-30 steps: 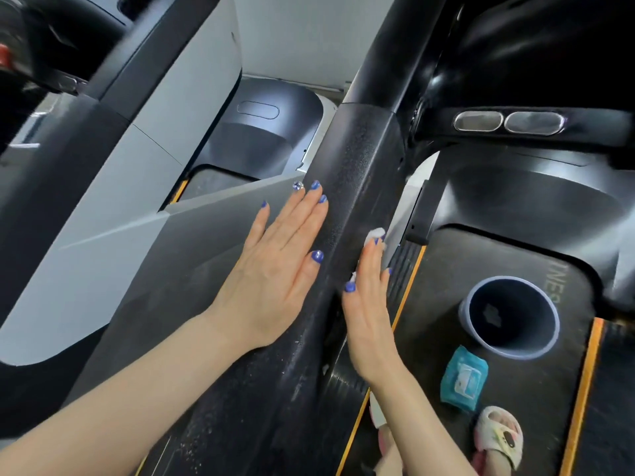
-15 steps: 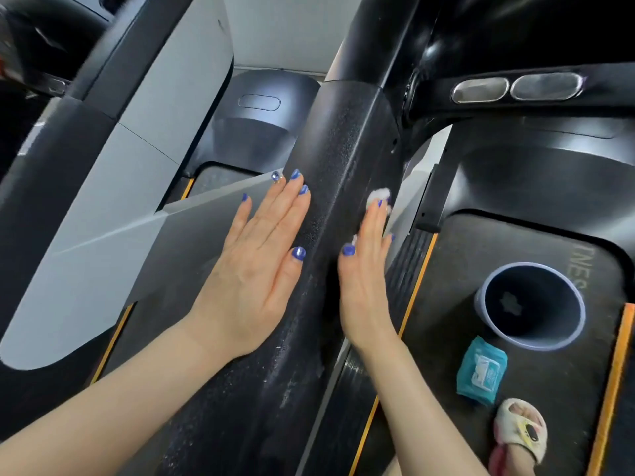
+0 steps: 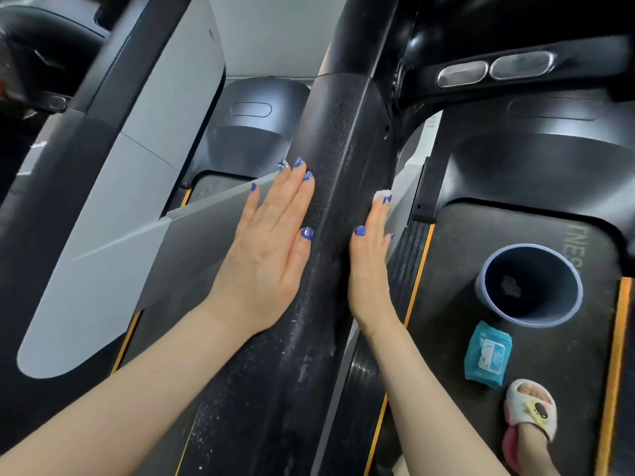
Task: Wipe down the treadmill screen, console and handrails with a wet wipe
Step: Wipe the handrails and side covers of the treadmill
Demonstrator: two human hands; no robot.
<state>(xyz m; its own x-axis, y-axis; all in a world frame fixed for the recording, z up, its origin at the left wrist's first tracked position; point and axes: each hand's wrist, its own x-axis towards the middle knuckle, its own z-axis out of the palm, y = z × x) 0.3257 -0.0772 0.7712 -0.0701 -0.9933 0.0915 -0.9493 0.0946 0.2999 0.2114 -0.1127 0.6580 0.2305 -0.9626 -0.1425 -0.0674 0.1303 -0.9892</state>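
A: Where is the wet wipe (image 3: pixel 382 194)?

B: Under the right hand (image 3: pixel 372 255), whose straight fingers press it flat to the right side of the black handrail (image 3: pixel 338 166). The left hand (image 3: pixel 271 242) lies open and flat on the rail's left side.

A: How will it handle?

B: Probably soft, light and damp; it could bunch, so flat pressure suits it.
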